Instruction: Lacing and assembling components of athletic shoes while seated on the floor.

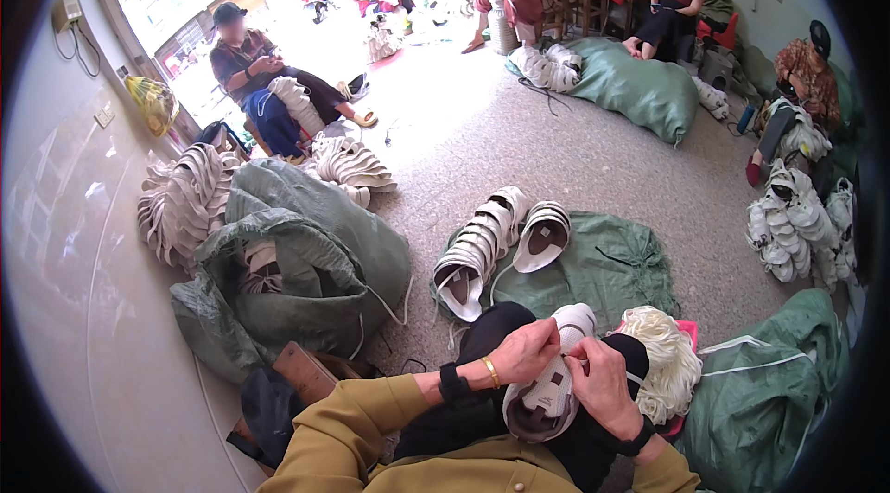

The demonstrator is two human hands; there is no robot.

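Note:
A white shoe upper (540,400) lies across my lap, its dark-lined heel opening toward me and its toe pointing away. My left hand (527,351) comes over its left side with curled fingers pinched together above the middle. What sits in that pinch is too small to make out. From the other side, my right hand (603,384) grips the upper's edge near the lacing area, thumb and forefinger close together. Just right of my knee rests a bundle of white shoelaces (669,363) in a pink tray (687,330).
Ahead, a row of nested shoe uppers (482,247) and a single upper (543,235) lie on a green sack (612,266). An open green sack (306,261) stands left, another sack (760,391) right. Several seated people work around the room among piled uppers (190,201).

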